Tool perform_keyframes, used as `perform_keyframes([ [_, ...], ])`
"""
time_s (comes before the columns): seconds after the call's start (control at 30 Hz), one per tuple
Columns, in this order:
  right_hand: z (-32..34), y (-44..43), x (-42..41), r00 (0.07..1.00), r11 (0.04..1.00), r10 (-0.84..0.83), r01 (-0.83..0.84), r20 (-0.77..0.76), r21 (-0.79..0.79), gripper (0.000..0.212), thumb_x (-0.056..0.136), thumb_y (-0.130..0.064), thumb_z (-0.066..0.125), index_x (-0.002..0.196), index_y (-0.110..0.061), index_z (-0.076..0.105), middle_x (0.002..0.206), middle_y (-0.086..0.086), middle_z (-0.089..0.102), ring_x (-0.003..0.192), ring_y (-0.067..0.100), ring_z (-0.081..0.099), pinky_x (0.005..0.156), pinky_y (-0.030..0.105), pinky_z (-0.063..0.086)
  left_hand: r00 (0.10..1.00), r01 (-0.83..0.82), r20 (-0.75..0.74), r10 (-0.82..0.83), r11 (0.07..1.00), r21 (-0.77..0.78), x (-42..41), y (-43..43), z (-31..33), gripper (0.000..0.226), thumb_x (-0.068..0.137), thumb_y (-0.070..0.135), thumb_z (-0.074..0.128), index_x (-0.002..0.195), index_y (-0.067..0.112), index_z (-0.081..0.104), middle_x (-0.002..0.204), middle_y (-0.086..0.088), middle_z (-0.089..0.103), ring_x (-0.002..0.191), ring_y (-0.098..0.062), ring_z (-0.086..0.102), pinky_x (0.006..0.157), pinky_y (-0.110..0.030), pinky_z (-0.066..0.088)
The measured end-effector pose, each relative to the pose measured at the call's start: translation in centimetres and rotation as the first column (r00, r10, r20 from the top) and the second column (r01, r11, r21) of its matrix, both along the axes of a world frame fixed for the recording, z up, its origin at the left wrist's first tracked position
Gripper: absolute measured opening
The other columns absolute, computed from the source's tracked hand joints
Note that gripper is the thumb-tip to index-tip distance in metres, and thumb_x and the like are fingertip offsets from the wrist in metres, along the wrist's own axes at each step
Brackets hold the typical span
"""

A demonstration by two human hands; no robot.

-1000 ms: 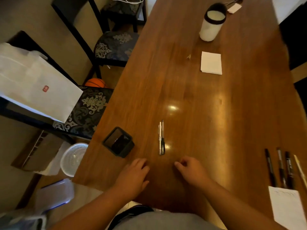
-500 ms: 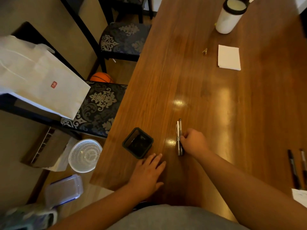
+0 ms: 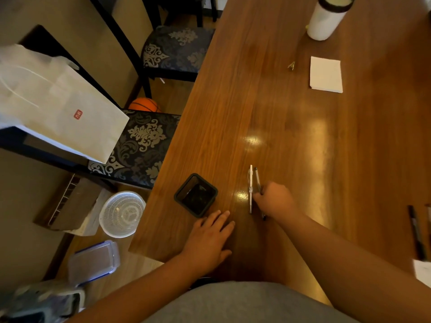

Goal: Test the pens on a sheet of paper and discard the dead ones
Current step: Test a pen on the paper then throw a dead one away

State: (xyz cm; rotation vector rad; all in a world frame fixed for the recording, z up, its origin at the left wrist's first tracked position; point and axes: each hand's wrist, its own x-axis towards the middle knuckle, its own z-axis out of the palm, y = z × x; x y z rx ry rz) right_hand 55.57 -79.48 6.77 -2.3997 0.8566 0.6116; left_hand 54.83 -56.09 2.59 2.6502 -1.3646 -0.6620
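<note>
Pinching the dark pen (image 3: 257, 179) with curled fingers, my right hand (image 3: 276, 201) touches the white pen (image 3: 251, 183) just beside it. My left hand (image 3: 210, 236) lies flat on the glossy wooden surface (image 3: 291, 127), near a black square holder (image 3: 196, 194). Well beyond sit a white notepad (image 3: 326, 74) and a white cup (image 3: 325, 19). A patterned chair (image 3: 149, 145) carries a white bag (image 3: 58, 101); its small red logo (image 3: 78, 114) is unreadable.

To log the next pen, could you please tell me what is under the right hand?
The right hand curls over a dark pen, hiding its middle; both ends stick out. A white pen lies close beside it on the table. The fingertips' grip is covered.
</note>
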Motion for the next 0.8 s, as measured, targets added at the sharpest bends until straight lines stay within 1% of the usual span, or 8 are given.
perform_keyframes([
  [0.1, -0.3, -0.4, -2.6, 0.992, 0.989, -0.103, 0.095, 0.069, 0.112, 0.025, 0.088, -0.031, 0.064, 0.069, -0.018, 0.054, 0.061, -0.001, 0.057, 0.053, 0.013, 0.055, 0.045, 0.025, 0.034, 0.997, -0.075, -0.034, 0.075, 0.997, -0.007, -0.2, -0.7, 0.6, 0.066, 0.089, 0.054, 0.052, 0.146, 0.032, 0.029, 0.161, 0.003, 0.014, 0.146, -0.020, 0.009, 0.114, -0.045, 0.019],
  [0.17, -0.5, -0.5, -5.0, 0.965, 0.949, -0.241, 0.213, 0.100, 0.231, 0.022, 0.086, -0.025, 0.066, 0.069, -0.017, 0.055, 0.059, -0.001, 0.058, 0.052, 0.013, 0.054, 0.046, 0.025, 0.037, 0.980, -0.182, -0.092, 0.177, 0.983, -0.042, -0.5, -1.7, 1.1, 0.055, 0.090, 0.055, 0.050, 0.138, 0.029, 0.043, 0.155, 0.004, 0.027, 0.143, -0.019, 0.018, 0.113, -0.042, 0.023],
  [0.27, 0.2, -0.8, -9.0, 0.871, 0.798, -0.484, 0.399, 0.086, 0.453, 0.014, 0.088, -0.013, 0.062, 0.075, -0.008, 0.060, 0.060, 0.006, 0.062, 0.047, 0.013, 0.055, 0.047, 0.028, 0.043, 0.950, -0.280, -0.185, 0.252, 0.949, -0.143, -0.9, -3.6, 2.0, 0.040, 0.091, 0.054, 0.049, 0.119, 0.027, 0.057, 0.123, 0.007, 0.054, 0.119, -0.013, 0.044, 0.095, -0.029, 0.038],
  [0.33, 1.2, -1.1, -11.7, 0.811, 0.696, -0.581, 0.454, 0.066, 0.557, 0.012, 0.090, -0.007, 0.058, 0.078, -0.006, 0.059, 0.062, 0.010, 0.065, 0.046, 0.012, 0.057, 0.045, 0.025, 0.045, 0.944, -0.251, -0.267, 0.195, 0.948, -0.195, -1.2, -5.3, 2.9, 0.034, 0.093, 0.054, 0.048, 0.110, 0.027, 0.058, 0.106, 0.009, 0.058, 0.103, -0.009, 0.051, 0.081, -0.024, 0.040],
  [0.4, 2.3, -1.6, -14.3, 0.765, 0.635, -0.641, 0.479, 0.067, 0.606, 0.011, 0.091, -0.007, 0.058, 0.080, -0.004, 0.058, 0.062, 0.011, 0.068, 0.047, 0.014, 0.060, 0.043, 0.020, 0.044, 0.939, -0.184, -0.329, 0.098, 0.953, -0.243, -1.7, -7.2, 3.8, 0.032, 0.094, 0.054, 0.046, 0.109, 0.028, 0.059, 0.103, 0.010, 0.059, 0.098, -0.008, 0.053, 0.076, -0.023, 0.040],
  [0.57, 4.1, -4.3, -19.5, 0.633, 0.539, -0.768, 0.558, 0.096, 0.631, 0.018, 0.093, -0.010, 0.060, 0.076, -0.007, 0.055, 0.060, 0.010, 0.069, 0.046, 0.016, 0.060, 0.039, 0.020, 0.041, 0.927, 0.006, -0.358, -0.116, 0.956, -0.293, -4.1, -12.7, 5.9, 0.040, 0.092, 0.058, 0.047, 0.118, 0.029, 0.057, 0.111, 0.010, 0.060, 0.098, -0.007, 0.055, 0.077, -0.023, 0.043],
  [0.67, 4.5, -6.4, -22.4, 0.563, 0.454, -0.824, 0.589, 0.063, 0.668, 0.013, 0.094, -0.011, 0.058, 0.082, -0.006, 0.057, 0.062, 0.010, 0.069, 0.046, 0.016, 0.060, 0.039, 0.022, 0.041, 0.915, 0.112, -0.339, -0.220, 0.944, -0.311, -6.1, -15.9, 6.9, 0.042, 0.089, 0.057, 0.054, 0.119, 0.027, 0.060, 0.112, 0.008, 0.062, 0.099, -0.008, 0.057, 0.083, -0.027, 0.048],
  [0.8, 4.6, -9.9, -25.9, 0.553, 0.413, -0.833, 0.582, 0.032, 0.701, 0.013, 0.095, -0.013, 0.056, 0.088, -0.003, 0.060, 0.065, 0.009, 0.069, 0.051, 0.017, 0.061, 0.044, 0.024, 0.043, 0.915, 0.135, -0.316, -0.249, 0.930, -0.342, -9.6, -20.1, 7.5, 0.034, 0.089, 0.049, 0.060, 0.112, 0.024, 0.064, 0.106, 0.006, 0.065, 0.095, -0.010, 0.060, 0.083, -0.030, 0.048],
])
